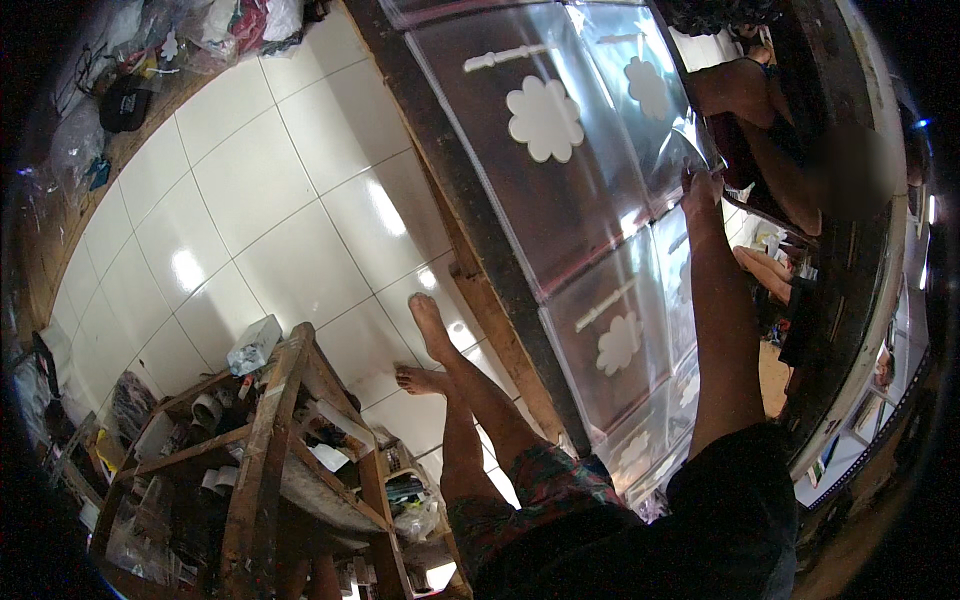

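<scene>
My right hand [703, 187] reaches far over a long table, its fingers closed at the edge of a glossy clear plastic sheet [664, 150]. The sheet bends up and catches the light beside the fingers; their exact grip is small and hard to see. Under or on the plastic lie pale flower-shaped pieces, one large flower piece [545, 120] plainest, with a slim white bar-shaped piece [508, 57] above it. A second flower piece [619, 343] lies nearer to me on another dark panel. My left hand is out of the picture.
Another person's arm [775, 170] bends close to the sheet on the table's far right. A dark wooden edge [490, 230] runs along the table's left side. Left of my bare legs stands a wooden rack [265, 450] holding rolls and a box [255, 345]. Plastic bags [215, 35] pile up far left.
</scene>
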A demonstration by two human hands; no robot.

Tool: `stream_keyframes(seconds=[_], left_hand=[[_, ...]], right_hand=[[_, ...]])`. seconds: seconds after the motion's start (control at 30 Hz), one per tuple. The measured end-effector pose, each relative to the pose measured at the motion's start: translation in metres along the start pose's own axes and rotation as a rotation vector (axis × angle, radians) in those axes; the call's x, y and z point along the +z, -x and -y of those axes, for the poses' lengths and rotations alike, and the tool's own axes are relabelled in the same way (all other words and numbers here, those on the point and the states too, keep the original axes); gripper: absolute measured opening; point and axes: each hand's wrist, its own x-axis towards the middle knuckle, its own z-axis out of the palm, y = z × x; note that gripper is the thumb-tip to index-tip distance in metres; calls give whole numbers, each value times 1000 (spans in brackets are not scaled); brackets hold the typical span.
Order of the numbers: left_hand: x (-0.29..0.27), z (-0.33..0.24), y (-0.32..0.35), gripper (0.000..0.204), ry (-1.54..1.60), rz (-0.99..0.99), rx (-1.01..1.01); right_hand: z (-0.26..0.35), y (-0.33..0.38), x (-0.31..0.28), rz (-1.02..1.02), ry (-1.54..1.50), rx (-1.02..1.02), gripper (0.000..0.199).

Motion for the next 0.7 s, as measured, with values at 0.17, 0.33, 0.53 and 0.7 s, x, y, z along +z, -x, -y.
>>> stream_keyframes(seconds=[0.17, 0.33, 0.53, 0.7], left_hand=[[0, -5, -4, 85, -45, 19, 14], [0, -9, -8, 85, -88, 31, 38], [-1, -11, -10, 84, -143, 43, 70], [-3, -14, -15, 83, -206, 55, 125]], right_hand=[[2, 4, -2, -39, 24, -15, 45], [8, 20, 9, -81, -34, 46, 54], [12, 43, 31, -10, -95, 74, 49], [-13, 19, 4, -52, 333, -258, 52]])
